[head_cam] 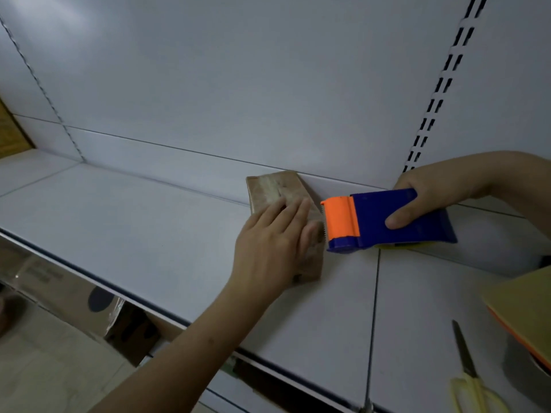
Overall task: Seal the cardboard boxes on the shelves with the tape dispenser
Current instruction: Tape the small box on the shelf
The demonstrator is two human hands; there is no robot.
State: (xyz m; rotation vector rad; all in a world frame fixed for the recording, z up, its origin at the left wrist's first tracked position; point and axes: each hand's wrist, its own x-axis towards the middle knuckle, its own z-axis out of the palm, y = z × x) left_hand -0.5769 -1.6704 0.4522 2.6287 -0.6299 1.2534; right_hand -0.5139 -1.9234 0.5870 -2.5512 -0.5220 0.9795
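Cardboard box [283,216] at frame centre, back against shelf wall; my left hand [272,242] flat on it, fingers straight. Right hand [429,195] grips tape dispenser [387,220], cutter at box's right edge. Grey shelf [134,234] bare leftward; scissors [468,380] lower right.

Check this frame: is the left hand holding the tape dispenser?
No, the right hand grips the tape dispenser; the left hand presses flat on the cardboard box.
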